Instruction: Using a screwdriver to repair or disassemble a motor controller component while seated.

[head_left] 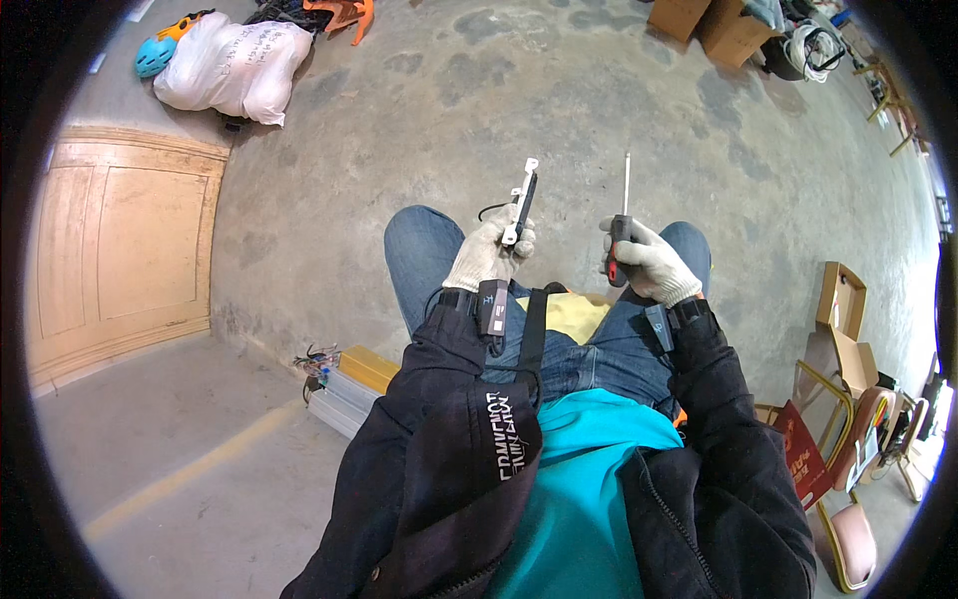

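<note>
My left hand (483, 255), in a pale work glove, is closed around a slim white and black bar (521, 210) with small tabs at its ends. A thin black cable loops out beside it. The bar stands tilted, upper end away from me. Gripped in my gloved right hand (655, 268) is a screwdriver (621, 240) with a black and red handle, its shaft pointing away from me. Bar and screwdriver are apart from each other, both held above my knees. The palm side of each hand is hidden.
Yellow material (567, 315) lies between my thighs. Near my left elbow are a yellow box (367, 368) and silvery bars (341, 401) with loose wires. A wooden panel (130, 230) stands left, a white sack (235, 70) far left, cardboard boxes (733, 32) far right, chairs (856, 539) at right.
</note>
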A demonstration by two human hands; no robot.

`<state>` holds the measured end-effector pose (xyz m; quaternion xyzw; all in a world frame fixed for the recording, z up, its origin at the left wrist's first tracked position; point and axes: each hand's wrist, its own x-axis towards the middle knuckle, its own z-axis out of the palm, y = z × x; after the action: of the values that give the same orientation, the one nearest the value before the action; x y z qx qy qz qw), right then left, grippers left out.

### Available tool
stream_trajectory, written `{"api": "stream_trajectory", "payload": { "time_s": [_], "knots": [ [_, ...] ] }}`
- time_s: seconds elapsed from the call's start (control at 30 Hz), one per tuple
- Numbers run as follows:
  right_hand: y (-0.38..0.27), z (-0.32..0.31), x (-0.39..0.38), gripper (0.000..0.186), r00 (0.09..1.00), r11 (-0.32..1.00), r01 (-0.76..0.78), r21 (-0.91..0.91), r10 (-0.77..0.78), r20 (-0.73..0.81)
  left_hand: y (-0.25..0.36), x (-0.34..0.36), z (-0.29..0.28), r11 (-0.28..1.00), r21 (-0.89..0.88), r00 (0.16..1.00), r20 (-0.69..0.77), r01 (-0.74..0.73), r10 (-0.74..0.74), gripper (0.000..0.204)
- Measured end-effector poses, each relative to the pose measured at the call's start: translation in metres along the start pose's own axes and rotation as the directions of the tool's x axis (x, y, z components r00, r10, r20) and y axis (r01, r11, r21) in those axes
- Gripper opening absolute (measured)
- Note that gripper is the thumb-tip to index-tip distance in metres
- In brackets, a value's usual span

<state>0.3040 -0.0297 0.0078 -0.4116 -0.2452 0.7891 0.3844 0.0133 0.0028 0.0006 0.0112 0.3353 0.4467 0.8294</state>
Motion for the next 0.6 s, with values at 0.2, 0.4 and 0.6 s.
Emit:
{"api": "stream_trajectory", "payload": {
  "time_s": [0.2, 0.4, 0.6],
  "knots": [
    [0.002, 0.014, 0.01, 0.024, 0.985, 0.983, -0.014, -0.181, -0.018, -0.172, -0.008, 0.008, 0.005, 0.77, 0.619, 0.977, -0.024, -0.152, 0.213, 0.024],
    [0.012, 0.012, 0.012, 0.02, 0.975, 0.981, -0.014, -0.192, -0.03, -0.221, -0.01, 0.009, 0.013, 0.743, 0.651, 0.965, -0.063, -0.154, 0.256, 0.021],
    [0.007, 0.016, 0.011, 0.023, 0.985, 0.957, -0.035, -0.287, -0.015, -0.17, -0.018, 0.018, -0.007, 0.718, 0.68, 0.953, -0.1, -0.146, 0.287, 0.029]
  ]
}}
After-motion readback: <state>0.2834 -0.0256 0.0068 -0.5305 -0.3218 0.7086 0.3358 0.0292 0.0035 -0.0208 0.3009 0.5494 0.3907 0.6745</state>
